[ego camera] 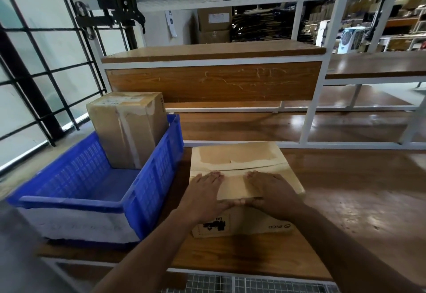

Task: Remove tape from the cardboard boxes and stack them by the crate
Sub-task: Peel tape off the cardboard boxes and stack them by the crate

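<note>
Here, hands [205, 191] [272, 189] flat on box [239, 161], crate [147, 177] beside

A single wide-angle camera sits on the person's head, looking forward and steeply down over the wooden table [345, 189]. It is close to the work: both forearms enter from the 6 o'clock edge, and the left hand [204, 191] and right hand [272, 189] lie just below frame centre on a cardboard box [237, 161]. The blue crate [147, 172] falls toward 8 o'clock, near the lens. Toward 12 o'clock the view runs out to a white-framed shelf [214, 50] and blurred storage racks well beyond. Straight lines bow at the edges. No second view exists to overlap with it.
</note>
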Demonstrator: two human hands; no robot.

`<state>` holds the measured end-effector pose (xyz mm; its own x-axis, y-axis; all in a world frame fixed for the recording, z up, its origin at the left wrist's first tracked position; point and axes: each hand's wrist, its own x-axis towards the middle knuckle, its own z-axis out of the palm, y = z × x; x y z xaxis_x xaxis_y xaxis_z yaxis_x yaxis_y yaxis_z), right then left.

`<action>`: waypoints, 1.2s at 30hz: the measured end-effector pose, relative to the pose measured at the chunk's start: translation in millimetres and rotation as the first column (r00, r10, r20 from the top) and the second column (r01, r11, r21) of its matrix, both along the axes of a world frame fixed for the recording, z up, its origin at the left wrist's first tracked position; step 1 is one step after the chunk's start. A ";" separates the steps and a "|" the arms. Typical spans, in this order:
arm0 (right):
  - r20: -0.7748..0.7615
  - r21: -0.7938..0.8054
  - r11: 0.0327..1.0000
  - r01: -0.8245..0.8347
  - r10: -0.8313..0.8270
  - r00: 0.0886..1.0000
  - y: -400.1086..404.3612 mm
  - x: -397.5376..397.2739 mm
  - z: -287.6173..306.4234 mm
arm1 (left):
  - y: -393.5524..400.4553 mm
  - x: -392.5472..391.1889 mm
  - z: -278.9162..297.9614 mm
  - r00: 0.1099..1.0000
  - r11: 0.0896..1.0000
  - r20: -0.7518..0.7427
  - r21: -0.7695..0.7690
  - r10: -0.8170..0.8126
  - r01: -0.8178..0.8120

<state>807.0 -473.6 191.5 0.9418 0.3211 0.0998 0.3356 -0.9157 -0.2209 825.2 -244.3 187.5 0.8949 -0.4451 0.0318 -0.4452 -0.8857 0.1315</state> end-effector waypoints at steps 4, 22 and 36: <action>-0.021 0.093 0.988 0.119 -0.118 0.993 5.1 31.0 24.9 | -10.2 16.3 22.0 0.992 0.990 0.057 -0.097 0.110 -0.105; 0.079 -0.035 0.992 0.119 -0.116 0.990 10.1 71.8 -1.3 | -20.8 57.0 2.9 0.978 0.985 0.117 -0.040 0.174 -0.170; 0.022 -0.030 0.972 0.231 -0.231 0.973 13.9 87.6 -12.5 | -25.3 72.8 0.1 0.992 0.990 -0.034 0.074 0.119 -0.116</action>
